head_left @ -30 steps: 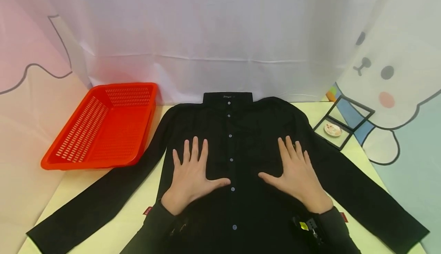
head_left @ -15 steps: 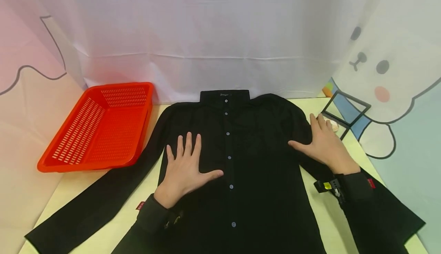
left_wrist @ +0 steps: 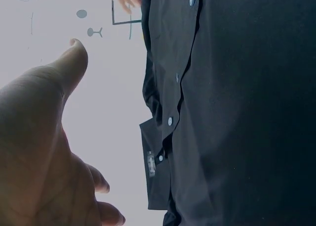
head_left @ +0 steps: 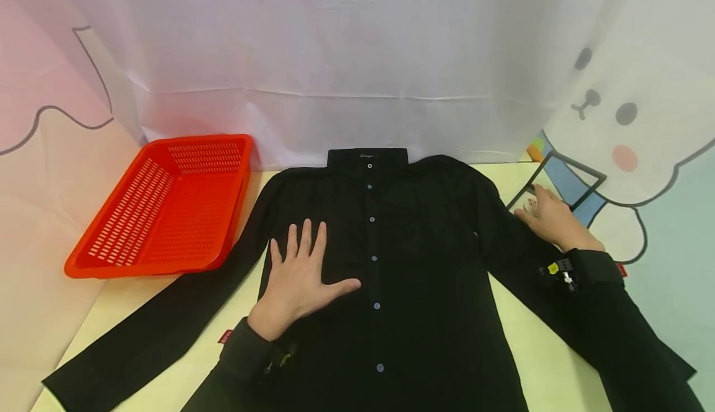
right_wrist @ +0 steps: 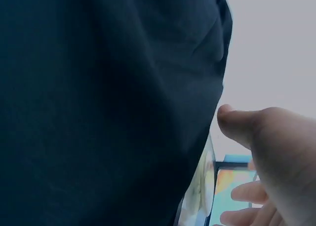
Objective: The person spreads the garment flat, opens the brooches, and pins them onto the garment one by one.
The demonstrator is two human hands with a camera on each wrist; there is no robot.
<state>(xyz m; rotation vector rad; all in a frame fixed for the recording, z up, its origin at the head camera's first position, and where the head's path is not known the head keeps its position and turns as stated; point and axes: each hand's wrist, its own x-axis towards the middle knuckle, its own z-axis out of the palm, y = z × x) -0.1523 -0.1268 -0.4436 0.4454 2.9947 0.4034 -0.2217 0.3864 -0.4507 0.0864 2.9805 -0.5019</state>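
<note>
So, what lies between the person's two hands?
The front of the black shirt, including its row of buttons; the head view shows this.

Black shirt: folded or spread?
Spread: the black shirt lies with buttons facing up, collar flat, sleeves angled outward on both sides.

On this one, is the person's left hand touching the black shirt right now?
Apart. The left wrist view shows it: a band of pale backdrop lies between the left hand and the black shirt.
</note>
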